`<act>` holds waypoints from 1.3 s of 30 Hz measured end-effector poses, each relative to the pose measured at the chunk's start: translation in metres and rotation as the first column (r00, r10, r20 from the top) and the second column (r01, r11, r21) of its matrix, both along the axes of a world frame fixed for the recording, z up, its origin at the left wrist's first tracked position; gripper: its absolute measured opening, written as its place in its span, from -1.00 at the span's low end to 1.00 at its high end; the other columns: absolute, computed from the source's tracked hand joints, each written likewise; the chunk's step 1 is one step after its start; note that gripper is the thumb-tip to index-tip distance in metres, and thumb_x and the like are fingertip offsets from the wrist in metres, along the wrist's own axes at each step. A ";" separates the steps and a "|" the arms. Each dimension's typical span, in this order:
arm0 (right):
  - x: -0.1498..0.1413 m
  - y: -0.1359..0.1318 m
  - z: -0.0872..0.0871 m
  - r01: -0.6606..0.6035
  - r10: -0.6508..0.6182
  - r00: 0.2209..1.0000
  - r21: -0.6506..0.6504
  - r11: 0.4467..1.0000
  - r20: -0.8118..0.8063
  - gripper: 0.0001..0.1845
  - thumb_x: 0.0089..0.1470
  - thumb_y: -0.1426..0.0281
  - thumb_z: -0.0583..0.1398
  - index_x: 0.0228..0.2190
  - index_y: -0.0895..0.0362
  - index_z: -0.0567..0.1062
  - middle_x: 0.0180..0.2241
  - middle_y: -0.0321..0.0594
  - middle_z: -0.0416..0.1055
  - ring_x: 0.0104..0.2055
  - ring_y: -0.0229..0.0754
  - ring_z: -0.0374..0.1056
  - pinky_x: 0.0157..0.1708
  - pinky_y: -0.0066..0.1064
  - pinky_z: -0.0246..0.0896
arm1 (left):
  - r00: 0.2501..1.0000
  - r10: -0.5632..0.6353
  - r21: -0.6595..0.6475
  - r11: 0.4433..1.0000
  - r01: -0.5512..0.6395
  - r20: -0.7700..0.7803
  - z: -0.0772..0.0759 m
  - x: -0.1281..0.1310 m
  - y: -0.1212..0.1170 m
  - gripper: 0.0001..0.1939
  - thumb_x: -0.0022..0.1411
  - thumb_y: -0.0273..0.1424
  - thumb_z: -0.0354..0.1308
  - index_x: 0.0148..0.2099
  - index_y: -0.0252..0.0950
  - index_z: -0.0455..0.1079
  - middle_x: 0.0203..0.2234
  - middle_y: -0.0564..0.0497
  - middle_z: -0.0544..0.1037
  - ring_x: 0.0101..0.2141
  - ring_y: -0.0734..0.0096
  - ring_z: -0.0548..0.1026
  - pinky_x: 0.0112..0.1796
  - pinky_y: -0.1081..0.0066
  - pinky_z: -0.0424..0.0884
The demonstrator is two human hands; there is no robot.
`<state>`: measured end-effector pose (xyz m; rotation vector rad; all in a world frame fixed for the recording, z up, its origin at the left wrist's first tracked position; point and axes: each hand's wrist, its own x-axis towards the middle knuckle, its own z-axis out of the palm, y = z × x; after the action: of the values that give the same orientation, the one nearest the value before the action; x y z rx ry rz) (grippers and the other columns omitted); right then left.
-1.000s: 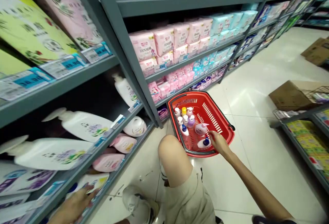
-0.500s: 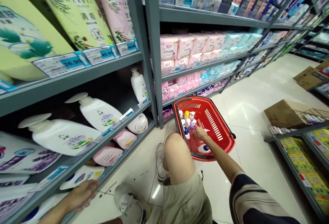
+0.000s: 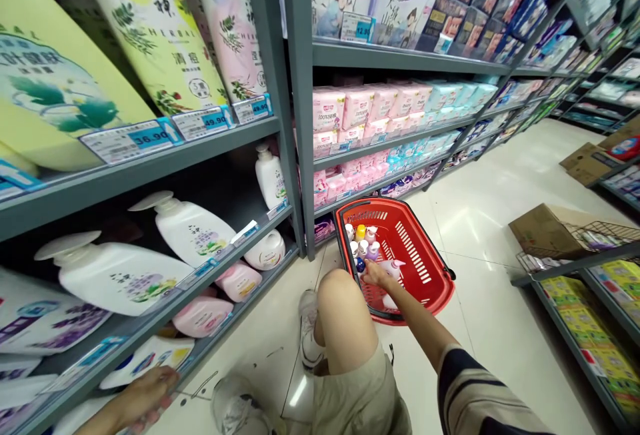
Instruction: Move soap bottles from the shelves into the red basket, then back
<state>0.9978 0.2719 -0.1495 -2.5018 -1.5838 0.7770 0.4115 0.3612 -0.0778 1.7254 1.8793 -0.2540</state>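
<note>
A red shopping basket (image 3: 430, 268) stands on the floor by the grey shelves, with several small bottles (image 3: 361, 240) upright at its far end. My right hand (image 3: 376, 274) reaches into the basket, fingers curled on a lying bottle with a pink pump (image 3: 393, 266). My left hand (image 3: 144, 396) rests at the bottom left on the edge of the lowest shelf, touching a white bottle (image 3: 150, 358) that lies there; its fingers are bent over the shelf edge. My bare knee (image 3: 345, 302) is between the two hands.
White and pink pump bottles (image 3: 193, 228) lie on the lower shelves at left, large refill bags (image 3: 155, 28) above them. Pink and blue packs (image 3: 380, 98) fill the middle shelves. Cardboard boxes (image 3: 545, 228) and a low shelf (image 3: 590, 288) stand at right across the tiled aisle.
My right hand has moved within the basket from the blue-capped bottle at its near end toward the pink-pump bottle further in. The view has tilted up. The left hand stays on the shelf.
</note>
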 end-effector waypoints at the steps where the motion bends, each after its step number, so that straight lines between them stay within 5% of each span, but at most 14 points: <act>1: 0.003 0.000 0.001 0.002 -0.002 1.000 -0.014 1.000 -0.003 -0.44 -0.02 0.53 0.25 0.08 0.25 0.53 0.05 0.07 0.57 0.06 0.02 0.49 0.06 -0.32 0.33 | 0.992 0.092 0.010 0.996 -0.093 0.084 0.001 0.002 -0.003 -0.32 0.07 0.30 -0.23 -0.31 -0.16 0.36 -0.69 0.05 0.46 -0.66 0.22 0.39 -0.60 0.50 0.08; 4: 0.015 0.009 0.009 0.044 -0.043 0.999 -0.032 0.999 0.023 -0.58 0.16 0.53 0.14 0.04 0.28 0.53 0.00 0.09 0.59 0.01 -0.02 0.51 0.00 -0.36 0.32 | 0.902 0.335 -0.149 0.941 -0.304 0.272 0.005 0.004 -0.005 -0.39 0.06 0.27 -0.07 -0.34 -0.19 0.35 -0.74 0.05 0.42 -0.70 0.23 0.32 -0.57 0.52 0.00; 9: 0.025 0.045 0.022 0.116 -0.114 0.988 -0.016 0.993 0.105 -0.53 0.46 0.31 -0.06 0.21 0.27 0.40 0.11 0.20 0.51 0.13 0.03 0.47 0.05 -0.33 0.27 | 0.888 0.373 -0.303 0.908 -0.290 0.268 0.011 0.000 0.010 -0.39 -0.12 0.26 0.12 -0.33 -0.19 0.36 -0.73 0.01 0.48 -0.68 0.20 0.35 -0.58 0.51 0.05; 13: 0.016 0.079 0.022 0.073 -0.063 0.991 -0.080 0.994 0.120 -0.51 0.42 0.18 0.11 0.18 0.25 0.44 0.11 0.16 0.52 0.15 0.08 0.47 0.07 -0.28 0.30 | 0.913 0.336 -0.388 0.892 -0.231 0.231 0.011 -0.004 0.018 -0.37 -0.20 0.26 0.14 -0.33 -0.18 0.37 -0.71 0.04 0.50 -0.64 0.18 0.40 -0.59 0.49 0.13; 18: -0.006 0.104 0.022 0.045 -0.011 0.983 -0.180 0.983 0.186 -0.59 0.40 0.32 0.18 0.18 0.25 0.45 0.11 0.08 0.52 0.10 0.00 0.50 0.10 -0.14 0.39 | 0.915 0.337 -0.379 0.894 -0.238 0.220 0.017 -0.002 0.014 -0.37 -0.13 0.30 0.08 -0.38 -0.19 0.35 -0.74 0.08 0.45 -0.68 0.22 0.38 -0.61 0.53 0.08; 24: -0.005 0.104 0.054 -0.024 0.082 0.966 -0.230 0.973 0.246 -0.65 0.33 0.38 0.20 0.08 0.26 0.54 0.03 0.09 0.57 0.02 -0.02 0.55 0.01 -0.27 0.43 | 0.885 0.419 -0.332 0.880 -0.340 0.204 0.030 0.003 0.011 -0.39 -0.10 0.26 0.17 -0.33 -0.20 0.34 -0.75 0.08 0.45 -0.67 0.21 0.39 -0.61 0.51 0.14; 29: 0.016 0.093 0.116 -0.095 0.148 0.935 -0.176 0.980 0.323 -0.62 0.28 0.30 0.16 0.00 0.24 0.60 -0.01 0.11 0.60 0.03 0.06 0.56 -0.09 -0.34 0.40 | 0.898 0.422 -0.447 0.832 -0.328 0.127 0.032 0.000 0.020 -0.46 -0.05 0.19 0.12 -0.29 -0.17 0.35 -0.69 0.08 0.53 -0.60 0.19 0.47 -0.55 0.49 0.25; 31: 0.021 0.088 0.152 -0.115 0.159 0.921 -0.142 0.983 0.357 -0.61 0.26 0.26 0.17 -0.03 0.23 0.61 -0.04 0.12 0.61 0.02 0.10 0.56 -0.09 -0.32 0.40 | 0.911 0.373 -0.444 0.856 -0.265 0.177 0.027 -0.001 0.019 -0.46 -0.10 0.19 0.15 -0.29 -0.15 0.36 -0.67 0.10 0.56 -0.59 0.23 0.48 -0.52 0.48 0.26; 36: 0.008 0.069 0.265 -0.266 0.213 0.846 0.040 0.963 0.489 -0.57 0.22 0.18 0.18 -0.04 0.19 0.61 -0.12 0.08 0.63 -0.04 0.11 0.56 -0.11 -0.26 0.38 | 0.944 0.165 -0.067 0.986 -0.152 0.285 0.019 0.010 0.017 -0.38 -0.07 0.36 0.02 -0.30 -0.06 0.32 -0.74 0.26 0.49 -0.64 0.28 0.43 -0.53 0.45 0.26; 39: -0.022 0.050 0.339 -0.356 0.227 0.806 0.143 0.923 0.547 -0.58 0.21 0.21 0.16 -0.09 0.21 0.64 -0.18 0.07 0.63 -0.11 0.08 0.55 -0.14 -0.25 0.35 | 0.925 -0.079 0.151 0.988 0.023 0.371 0.044 0.043 0.022 -0.32 -0.12 0.43 0.06 -0.23 0.00 0.38 -0.54 0.23 0.65 -0.39 0.13 0.66 -0.26 0.20 0.58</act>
<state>0.9757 0.3224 0.1895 -2.4348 -2.1157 -0.1208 0.4547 0.3835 -0.0336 1.7708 1.6026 0.1902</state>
